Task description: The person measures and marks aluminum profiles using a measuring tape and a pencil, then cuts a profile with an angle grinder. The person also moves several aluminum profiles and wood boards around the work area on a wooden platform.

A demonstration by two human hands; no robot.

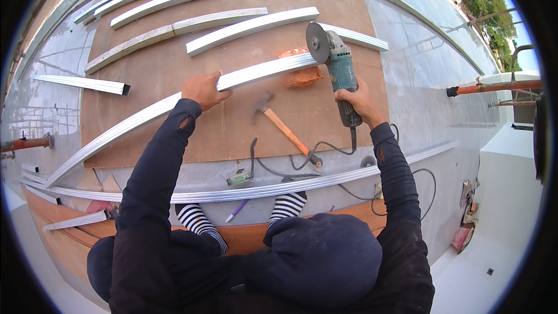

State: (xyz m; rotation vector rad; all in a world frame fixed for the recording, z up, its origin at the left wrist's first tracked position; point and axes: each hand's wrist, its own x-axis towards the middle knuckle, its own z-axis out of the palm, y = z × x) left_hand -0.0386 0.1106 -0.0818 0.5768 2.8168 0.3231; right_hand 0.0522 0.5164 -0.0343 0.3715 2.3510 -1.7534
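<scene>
The left hand (pixel 203 91) hides a stretch of the bar (pixel 264 72); the disc (pixel 317 42) hides its far tip. The bar hides an orange block's (pixel 303 77) middle. The right sleeve (pixel 400 177) covers part of a cord (pixel 435 189).

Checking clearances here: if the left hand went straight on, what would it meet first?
Past the held bar, the left hand would likely meet the shorter bar lying ahead, though depth is unclear.

- Held bar (pixel 261 72): glossy metal, ribbed
- Grinder (pixel 343 72): matt plastic body, dull metal head
- Disc (pixel 317 43): matt
- Brick-like lump (pixel 304 78), mid-frame: rough, matt
- Hammer (pixel 286 129): wood handle, dull metal head
- Board (pixel 224 131): smooth wood
- Floor (pixel 418 81), right of frame: glossy
- Sleeves (pixel 148 177): matt cloth
</scene>
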